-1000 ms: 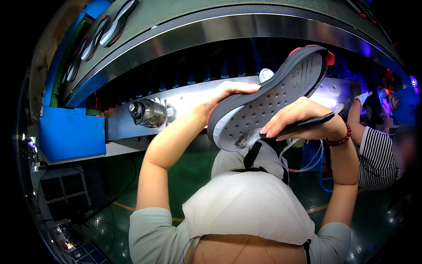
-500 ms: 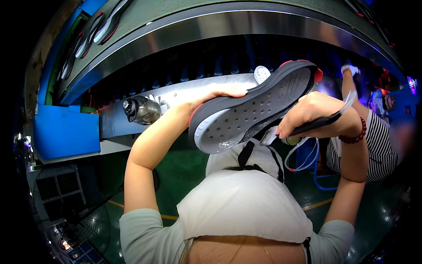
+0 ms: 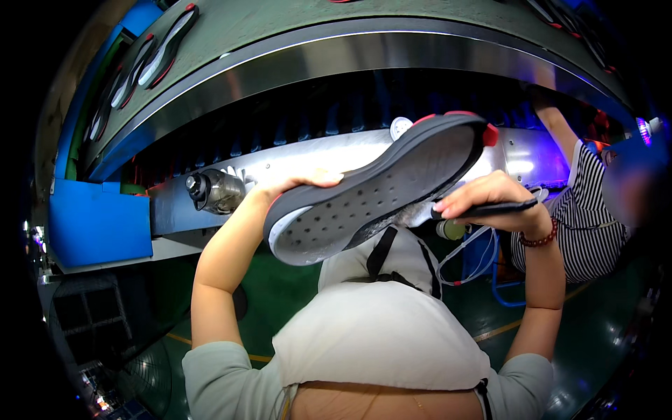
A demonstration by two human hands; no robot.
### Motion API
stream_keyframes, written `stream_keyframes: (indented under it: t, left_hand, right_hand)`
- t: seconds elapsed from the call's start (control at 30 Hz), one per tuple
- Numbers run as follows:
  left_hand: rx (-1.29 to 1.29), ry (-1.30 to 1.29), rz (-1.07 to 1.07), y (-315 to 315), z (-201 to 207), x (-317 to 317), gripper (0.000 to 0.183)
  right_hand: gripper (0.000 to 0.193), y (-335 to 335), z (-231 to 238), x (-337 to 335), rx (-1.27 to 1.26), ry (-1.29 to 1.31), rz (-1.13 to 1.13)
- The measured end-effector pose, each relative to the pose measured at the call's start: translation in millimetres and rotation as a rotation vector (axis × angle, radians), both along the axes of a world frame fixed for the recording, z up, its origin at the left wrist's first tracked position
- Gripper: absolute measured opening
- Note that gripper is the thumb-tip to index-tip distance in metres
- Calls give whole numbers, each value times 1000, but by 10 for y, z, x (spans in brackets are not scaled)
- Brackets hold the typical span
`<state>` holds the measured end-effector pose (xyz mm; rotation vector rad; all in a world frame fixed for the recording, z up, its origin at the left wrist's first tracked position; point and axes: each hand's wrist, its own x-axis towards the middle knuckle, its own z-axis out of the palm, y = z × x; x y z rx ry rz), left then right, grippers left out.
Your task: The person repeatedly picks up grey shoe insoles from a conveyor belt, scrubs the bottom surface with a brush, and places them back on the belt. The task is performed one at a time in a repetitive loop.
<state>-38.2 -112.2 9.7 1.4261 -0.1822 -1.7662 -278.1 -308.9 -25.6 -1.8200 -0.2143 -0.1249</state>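
A grey and black shoe sole (image 3: 378,199) with red ends is held up in front of me, its hollow, dimpled side facing me. My left hand (image 3: 304,182) grips it by the far edge near its left end, the fingers hidden behind it. Pinched in my right hand (image 3: 493,196) is a brush with a black handle (image 3: 507,208). Its pale bristles (image 3: 416,214) touch the sole's inner side along the near edge, around the middle. A wet shine shows on the sole near the bristles.
Beyond the sole runs a green conveyor belt (image 3: 280,21) with a metal edge; several soles (image 3: 168,49) lie on it at left. A dark-capped bottle (image 3: 217,190) stands on the metal shelf (image 3: 350,143). A jar (image 3: 450,229) sits below my right hand. A co-worker in stripes (image 3: 595,231) is at right.
The sole and both hands have shifted a little left and down in view. The brush is now turned more level, its bristles against the sole's near side. The co-worker's arm has moved under the belt.
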Motion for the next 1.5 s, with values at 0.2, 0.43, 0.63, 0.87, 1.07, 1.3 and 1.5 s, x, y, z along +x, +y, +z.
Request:
stream_keyframes:
  t: [0.2,0.43,0.63,0.87,1.07,1.3,1.5]
  left_hand:
    - [33,-20,-1,29,-72,48,49]
    - [62,-22,4,82,-168,116,49]
    - [62,18,34,120,-366,182,50]
    - [-252,454,260,10,-943,-24,36]
    - [-248,633,424,14,-1129,-104,31]
    - [-278,380,393,256,-1205,1,37]
    - [-901,412,222,22,-547,923,59]
  right_hand:
    - [19,-148,38,-24,-127,-30,-113]
    - [17,-263,75,-27,-75,7,63]
    - [17,-323,-70,20,-184,101,29]
    - [19,190,-64,323,232,86,-202]
    - [13,-170,-796,428,35,-144,-895]
    - [15,635,-463,358,211,-109,-546]
    - [22,548,-614,39,949,-386,-626]
